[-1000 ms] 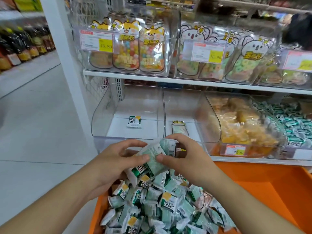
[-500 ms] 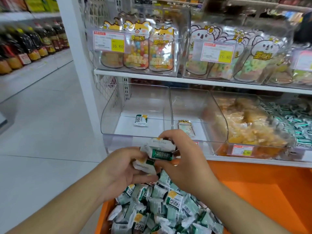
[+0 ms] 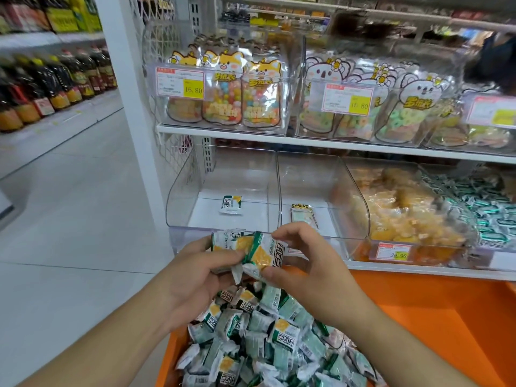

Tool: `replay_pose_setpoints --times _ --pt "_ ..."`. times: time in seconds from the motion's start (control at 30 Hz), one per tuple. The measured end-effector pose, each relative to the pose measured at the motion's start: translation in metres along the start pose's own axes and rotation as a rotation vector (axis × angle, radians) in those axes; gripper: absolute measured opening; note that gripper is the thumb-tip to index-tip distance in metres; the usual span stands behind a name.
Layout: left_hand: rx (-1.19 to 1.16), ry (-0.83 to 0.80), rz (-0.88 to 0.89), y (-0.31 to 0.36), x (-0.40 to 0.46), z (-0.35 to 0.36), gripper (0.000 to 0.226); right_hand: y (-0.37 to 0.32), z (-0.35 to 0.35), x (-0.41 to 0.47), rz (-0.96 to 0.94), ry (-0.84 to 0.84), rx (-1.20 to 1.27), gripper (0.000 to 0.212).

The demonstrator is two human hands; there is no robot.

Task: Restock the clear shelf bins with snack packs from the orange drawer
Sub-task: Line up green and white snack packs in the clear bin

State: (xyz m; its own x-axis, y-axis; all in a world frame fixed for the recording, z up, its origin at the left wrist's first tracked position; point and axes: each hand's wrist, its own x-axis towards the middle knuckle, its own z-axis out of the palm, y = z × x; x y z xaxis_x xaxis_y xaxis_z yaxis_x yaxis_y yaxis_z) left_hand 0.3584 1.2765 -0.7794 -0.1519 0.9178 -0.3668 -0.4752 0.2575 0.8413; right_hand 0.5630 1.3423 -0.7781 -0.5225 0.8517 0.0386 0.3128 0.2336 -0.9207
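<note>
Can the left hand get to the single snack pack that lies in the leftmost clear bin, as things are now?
Probably not at once. The left hand grips a bunch of snack packs together with the right hand, so it is full. The way itself looks free: the leftmost clear bin is open in front, and the single pack lies uncovered.

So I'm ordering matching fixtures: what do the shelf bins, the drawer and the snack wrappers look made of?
The bins look like clear rigid plastic, probably acrylic: see-through walls, glossy edges. The drawer is smooth and uniformly orange, painted metal or plastic; I can't tell which. The snack packs in both hands look like thin printed plastic film: crinkled, crimped ends.
</note>
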Motion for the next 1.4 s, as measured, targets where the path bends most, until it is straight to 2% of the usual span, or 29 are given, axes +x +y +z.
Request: replay_pose_setpoints --times 0.13,0.3,0.37,0.47,0.53,0.6,0.7,0.8,0.97,1.1,1.17,1.23,1.3,1.4 --pt "-0.062 0.008 0.054 -0.001 0.004 0.002 0.048 0.0 -0.009 0.006 0.117 0.099 0.099 0.052" --pt "-0.125 -0.023 0.132 -0.002 0.006 0.006 0.056 0.013 -0.01 0.016 0.23 0.133 0.378 0.075" --pt "-0.123 -0.021 0.154 -0.003 0.008 0.006 0.057 0.015 -0.009 0.016 0.246 0.137 0.481 0.065" --pt "-0.028 -0.027 0.174 -0.007 0.006 0.011 0.053 0.007 -0.007 0.012 0.273 0.003 0.706 0.057" --pt "0.044 -0.046 0.166 -0.012 0.004 0.015 0.049 0.004 -0.006 0.01 0.288 -0.064 0.745 0.057" --pt "0.091 -0.08 0.148 -0.014 0.001 0.02 0.043 0.002 -0.004 0.008 0.276 -0.063 0.755 0.055" --pt "0.058 -0.152 0.11 -0.009 -0.002 0.022 0.036 0.004 -0.005 0.01 0.242 -0.02 0.733 0.044" --pt "-0.09 -0.145 0.057 -0.005 0.0 0.019 0.035 0.004 -0.012 0.014 0.207 0.019 0.671 0.05" --pt "0.014 -0.109 0.002 -0.005 0.001 0.015 0.035 0.001 -0.022 0.013 0.131 -0.062 0.325 0.053" --pt "0.052 -0.214 -0.106 -0.003 -0.003 0.015 0.047 0.0 -0.019 0.015 0.167 -0.155 0.213 0.036" --pt "0.071 -0.252 -0.113 -0.004 -0.002 0.014 0.053 -0.002 -0.018 0.016 0.17 -0.183 0.173 0.041" --pt "0.093 -0.22 -0.089 -0.006 0.0 0.014 0.061 -0.002 -0.018 0.015 0.162 -0.244 0.184 0.047" --pt "0.099 -0.189 -0.057 -0.008 0.0 0.015 0.058 -0.004 -0.016 0.014 0.145 -0.274 0.157 0.054" --pt "0.093 -0.185 -0.045 -0.01 0.001 0.013 0.058 -0.002 -0.009 0.015 0.144 -0.147 0.21 0.067"
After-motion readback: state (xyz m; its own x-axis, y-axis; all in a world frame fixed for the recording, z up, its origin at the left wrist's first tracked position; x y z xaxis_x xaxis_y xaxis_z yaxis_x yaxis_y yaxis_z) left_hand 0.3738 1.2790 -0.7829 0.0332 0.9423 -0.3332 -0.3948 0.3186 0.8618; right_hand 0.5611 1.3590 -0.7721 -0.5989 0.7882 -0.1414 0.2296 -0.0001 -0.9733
